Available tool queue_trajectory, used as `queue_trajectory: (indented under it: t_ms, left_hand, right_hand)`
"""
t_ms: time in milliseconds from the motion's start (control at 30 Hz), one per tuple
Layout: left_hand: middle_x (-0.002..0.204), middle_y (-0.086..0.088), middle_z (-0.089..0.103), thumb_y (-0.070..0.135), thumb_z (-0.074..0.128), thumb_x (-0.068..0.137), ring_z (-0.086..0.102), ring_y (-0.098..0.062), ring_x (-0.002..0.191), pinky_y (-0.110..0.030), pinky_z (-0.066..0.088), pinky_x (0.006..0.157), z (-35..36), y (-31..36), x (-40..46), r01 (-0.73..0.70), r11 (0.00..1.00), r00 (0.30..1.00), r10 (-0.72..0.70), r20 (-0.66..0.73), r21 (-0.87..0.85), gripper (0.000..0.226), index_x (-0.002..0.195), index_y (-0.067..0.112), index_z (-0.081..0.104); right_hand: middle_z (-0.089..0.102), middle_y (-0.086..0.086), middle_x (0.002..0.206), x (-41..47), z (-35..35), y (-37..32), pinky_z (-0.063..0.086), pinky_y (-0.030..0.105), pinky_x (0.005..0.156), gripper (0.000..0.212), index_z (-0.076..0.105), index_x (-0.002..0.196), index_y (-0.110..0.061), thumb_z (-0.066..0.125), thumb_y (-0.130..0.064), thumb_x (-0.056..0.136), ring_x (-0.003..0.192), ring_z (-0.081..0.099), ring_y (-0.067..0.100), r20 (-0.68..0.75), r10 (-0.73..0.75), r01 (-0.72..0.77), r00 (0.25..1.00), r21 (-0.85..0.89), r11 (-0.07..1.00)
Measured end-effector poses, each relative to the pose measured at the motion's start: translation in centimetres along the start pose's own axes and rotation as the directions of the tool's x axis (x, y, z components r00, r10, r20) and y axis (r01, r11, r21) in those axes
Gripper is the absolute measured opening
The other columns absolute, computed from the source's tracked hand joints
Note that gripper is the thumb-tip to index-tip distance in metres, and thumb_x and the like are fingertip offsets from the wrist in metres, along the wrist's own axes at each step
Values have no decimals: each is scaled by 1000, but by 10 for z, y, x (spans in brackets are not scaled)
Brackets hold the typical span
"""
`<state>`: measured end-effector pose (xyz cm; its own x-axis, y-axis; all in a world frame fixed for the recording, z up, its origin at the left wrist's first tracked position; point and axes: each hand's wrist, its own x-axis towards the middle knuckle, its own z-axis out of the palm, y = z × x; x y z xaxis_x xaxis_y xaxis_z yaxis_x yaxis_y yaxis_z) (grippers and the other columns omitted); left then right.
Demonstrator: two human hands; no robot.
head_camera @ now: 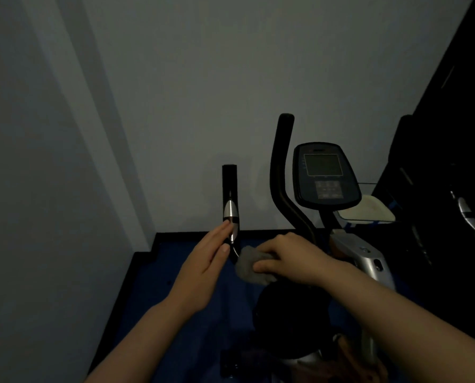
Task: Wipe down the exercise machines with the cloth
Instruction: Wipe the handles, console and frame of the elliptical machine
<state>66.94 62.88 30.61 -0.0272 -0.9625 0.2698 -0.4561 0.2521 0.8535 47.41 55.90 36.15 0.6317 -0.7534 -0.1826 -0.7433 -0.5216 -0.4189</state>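
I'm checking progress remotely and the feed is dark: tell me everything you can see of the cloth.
The cloth is a small grey rag, soft and fuzzy like terry or microfibre, bunched into a loose wad rather than spread flat. The right hand grips it from above, fingers curled over its top, so part of it is hidden. It sits just right of the lower end of the short black handlebar grip, close to or against it; contact is unclear. The left hand does not touch it. Wetness or dirt cannot be judged in this light.

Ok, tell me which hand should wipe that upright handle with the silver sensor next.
Right. The right hand already grips the cloth, bunched just beside the handle. The left hand holds nothing; its straight fingers only touch the handle.
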Motion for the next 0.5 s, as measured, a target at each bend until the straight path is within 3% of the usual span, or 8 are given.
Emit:
queue_trajectory:
  t_ms: [100,200,300,367,500]
  left_hand:
    - [150,21,32,42,35,100,27,10,136,-5,19,108,-16,-3,18,-30,998,999,31,-15,49,42,141,39,36]
    - [153,21,25,36,35,101,22,13,137,-1,18,105,-29,-6,43,-48,998,998,50,-36,50,46,147,30,33]
    - [153,24,18,34,34,102,17,16,137,2,14,104,-36,-5,68,-81,996,996,83,-44,38,48,149,29,27]
    - [153,23,16,40,32,102,15,19,136,1,11,105,-41,-6,87,-112,993,993,113,-19,35,48,148,31,23]
    - [156,10,23,42,30,98,22,16,134,1,13,105,-42,-5,114,-110,994,994,110,29,-10,55,150,25,22]
  right_hand:
    - [66,-2,80,10,9,-12,49,30,67,30,69,87,-19,61,-48,88,77,61,13,-77,54,-54,996,10,998]
    - [57,-2,62,31,17,-26,35,20,47,40,58,63,-15,62,-44,89,59,54,9,-195,180,-139,964,209,968]
    - [62,-2,71,35,15,-31,43,23,54,34,66,76,-12,61,-42,91,64,58,9,-238,257,-171,937,331,928]
    - [65,1,79,42,14,-40,45,26,58,34,67,85,-10,59,-42,93,70,60,12,-249,285,-204,926,306,930]
    - [65,4,85,80,-5,-56,43,27,55,30,64,87,-11,50,-35,99,76,59,16,-373,356,-220,857,359,907]
